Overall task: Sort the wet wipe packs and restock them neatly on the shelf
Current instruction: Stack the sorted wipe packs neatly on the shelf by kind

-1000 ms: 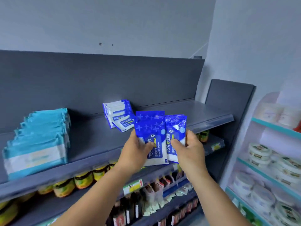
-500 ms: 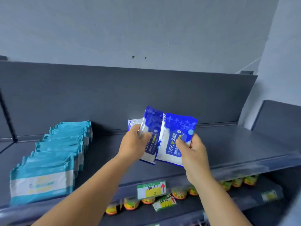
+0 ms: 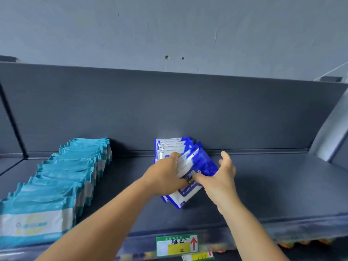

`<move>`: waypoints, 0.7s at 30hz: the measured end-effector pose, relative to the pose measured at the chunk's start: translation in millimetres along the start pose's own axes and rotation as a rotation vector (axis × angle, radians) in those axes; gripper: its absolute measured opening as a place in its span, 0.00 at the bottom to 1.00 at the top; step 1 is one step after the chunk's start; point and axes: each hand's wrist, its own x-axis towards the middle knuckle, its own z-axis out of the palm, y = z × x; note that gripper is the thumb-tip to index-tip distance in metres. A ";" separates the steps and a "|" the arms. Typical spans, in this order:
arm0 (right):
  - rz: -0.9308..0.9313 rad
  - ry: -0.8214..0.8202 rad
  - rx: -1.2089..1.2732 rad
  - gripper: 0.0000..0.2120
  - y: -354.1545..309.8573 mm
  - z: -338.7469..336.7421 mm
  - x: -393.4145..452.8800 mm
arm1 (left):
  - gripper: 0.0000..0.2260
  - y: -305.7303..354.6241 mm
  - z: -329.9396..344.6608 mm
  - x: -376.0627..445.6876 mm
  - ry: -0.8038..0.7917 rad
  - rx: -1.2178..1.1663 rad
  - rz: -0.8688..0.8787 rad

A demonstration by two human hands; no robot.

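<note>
**Blue packs meet the back row**

The blue wipe packs point(image 3: 195, 172) lie tilted on the shelf point(image 3: 273, 185), long axis slanting up-right, touching the back stack point(image 3: 169, 147) just behind. The left hand point(image 3: 165, 178) grips them; the right hand point(image 3: 220, 178) pinches their edge, fingers spread. Teal packs point(image 3: 56, 185) line the left.

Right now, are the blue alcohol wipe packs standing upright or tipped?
Tipped. The blue packs lean back and sideways in a loose fan on the shelf, held by the left hand and right hand.
</note>
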 end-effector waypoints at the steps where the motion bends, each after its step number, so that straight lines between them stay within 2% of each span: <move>1: -0.039 -0.023 -0.104 0.49 2.7 -1.9 2.6 | 0.20 0.9 -1.8 2.1 -0.060 0.070 0.005; 3: -0.046 -0.143 -0.250 0.47 10.1 -1.9 7.4 | 0.21 3.3 -1.0 8.0 -0.179 0.208 0.028; 5: 0.016 -0.243 -0.323 0.33 16.7 1.3 12.9 | 0.19 4.2 2.5 16.0 -0.232 0.331 0.078; 8: 0.003 -0.256 -0.364 0.26 23.2 5.3 22.3 | 0.19 -1.1 5.8 26.9 -0.196 0.451 0.115; 11: -0.030 -0.260 -0.341 0.23 17.6 9.9 27.0 | 0.32 -13.0 9.0 32.3 -0.118 0.554 0.053; 13: -0.045 -0.269 -0.346 0.23 15.0 13.1 30.4 | 0.42 -21.9 13.4 30.2 -0.045 0.465 -0.060; 16: -0.029 -0.290 -0.346 0.27 15.7 15.4 36.2 | 0.54 -36.5 22.1 20.0 -0.055 0.108 -0.191; 18: 0.008 -0.318 -0.339 0.29 17.9 17.5 39.9 | 0.55 -43.1 26.8 13.0 -0.097 -0.114 -0.204; 21: 0.041 -0.375 -0.328 0.31 19.0 20.3 44.2 | 0.50 -54.6 31.3 15.9 -0.064 -0.336 -0.173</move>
